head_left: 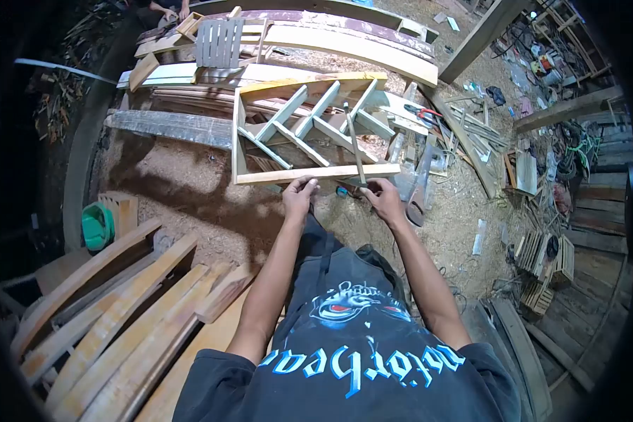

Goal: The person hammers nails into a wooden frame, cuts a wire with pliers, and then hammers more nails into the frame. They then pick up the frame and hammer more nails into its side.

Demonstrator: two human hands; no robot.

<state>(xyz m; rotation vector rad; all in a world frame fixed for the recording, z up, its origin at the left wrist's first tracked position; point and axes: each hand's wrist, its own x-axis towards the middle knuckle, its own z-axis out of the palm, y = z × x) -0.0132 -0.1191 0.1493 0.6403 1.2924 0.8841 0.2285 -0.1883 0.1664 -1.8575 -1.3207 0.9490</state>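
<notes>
Left hand (300,197) and right hand (387,202) at a slatted wooden frame (316,174)

The frame lies just beyond the hands, which are apart near its near rail. The right pinches a thin stick (354,144) across it; whether the left grips, I cannot tell.

And there it is across the dark T-shirt (373,394), upside down: blue-and-white gothic lettering (355,369), "motörhea", its end hard to read, nearer the shoulders than the red-eyed print (359,304)!
</notes>
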